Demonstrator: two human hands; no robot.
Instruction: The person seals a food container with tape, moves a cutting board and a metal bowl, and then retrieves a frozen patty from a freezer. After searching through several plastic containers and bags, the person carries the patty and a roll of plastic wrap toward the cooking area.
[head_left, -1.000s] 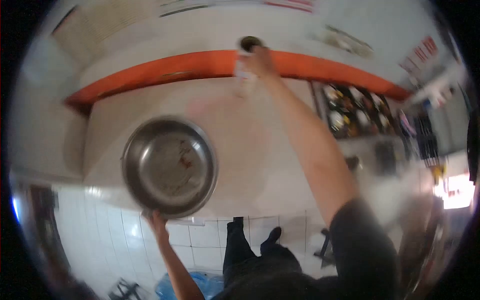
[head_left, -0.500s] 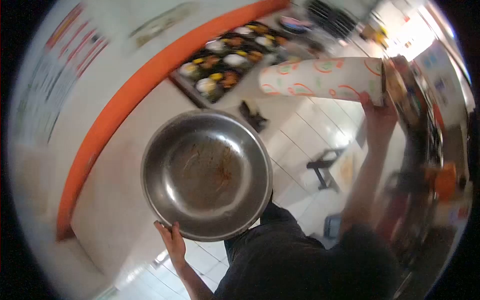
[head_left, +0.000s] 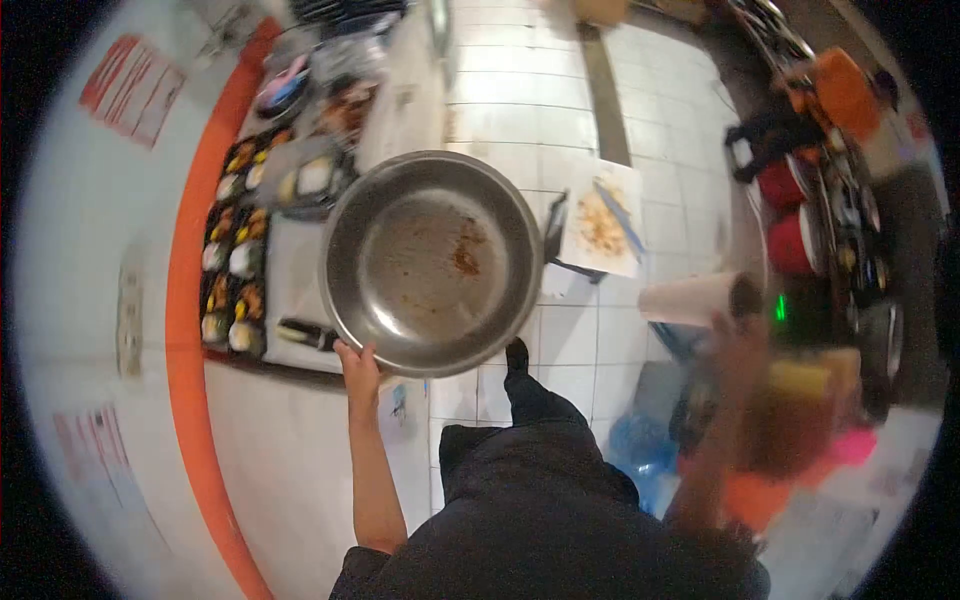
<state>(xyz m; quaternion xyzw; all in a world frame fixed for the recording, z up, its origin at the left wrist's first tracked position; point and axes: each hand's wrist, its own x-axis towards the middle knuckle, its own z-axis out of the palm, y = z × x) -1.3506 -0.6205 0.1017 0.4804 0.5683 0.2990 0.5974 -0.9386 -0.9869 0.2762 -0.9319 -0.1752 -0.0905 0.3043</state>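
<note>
From my head camera I see the wide steel basin (head_left: 400, 255) near the middle of my view, its hollow facing me, with reddish-brown residue on the bottom. My left hand (head_left: 360, 365) pinches its near rim, thumb and fingers closed at the edge. Over on the right, my right hand (head_left: 738, 350) is blurred, but I can make out that it grips a pale tube (head_left: 688, 299) at the dark, open end; the exact set of the fingers I cannot tell. The tube lies roughly level, well apart from the basin. Left of the basin I have the worktop (head_left: 295, 240), where black food trays (head_left: 242, 262) with white, yellow and brown portions stand in rows along an orange band (head_left: 188, 290). Beyond the basin's right side, a white board (head_left: 583, 250) carries yellowish bits and a long knife (head_left: 622, 222) above the tiled floor (head_left: 565, 345). Farther right I see red containers (head_left: 790, 243), and a blue, see-through plastic item (head_left: 643, 455) sits below the tube, near my dark clothing.
</note>
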